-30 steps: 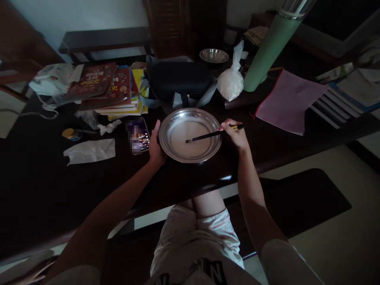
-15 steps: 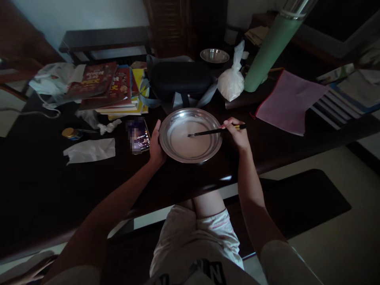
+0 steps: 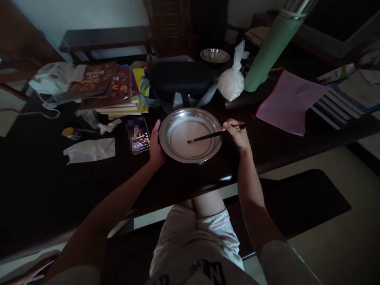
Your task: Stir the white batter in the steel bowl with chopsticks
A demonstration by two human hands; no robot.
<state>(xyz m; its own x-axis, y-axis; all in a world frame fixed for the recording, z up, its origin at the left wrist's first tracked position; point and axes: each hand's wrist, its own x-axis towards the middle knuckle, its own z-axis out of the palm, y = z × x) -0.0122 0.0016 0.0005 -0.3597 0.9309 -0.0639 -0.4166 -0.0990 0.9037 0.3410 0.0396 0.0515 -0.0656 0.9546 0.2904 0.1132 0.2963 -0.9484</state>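
Observation:
A round metal plate (image 3: 190, 114) with a pale liquid in its bottom sits on the dark table (image 3: 44, 186) in front of me. My left hand (image 3: 156, 144) grips the plate's left rim. My right hand (image 3: 236, 134) holds dark chopsticks (image 3: 208, 136) by their yellow-banded end, at the plate's right rim. The chopstick tips rest in the liquid near the plate's middle.
A phone (image 3: 138, 134) lies just left of the plate. Further left are a crumpled tissue (image 3: 89, 151) and a small jar (image 3: 70, 133). Behind stand stacked books (image 3: 109, 87), a black case (image 3: 178, 79), a white bag (image 3: 231, 81), a green bottle (image 3: 268, 47), a pink folder (image 3: 289, 101).
The chopstick tips swung up and back down within the liquid, a stirring motion. My left hand stayed on the rim.

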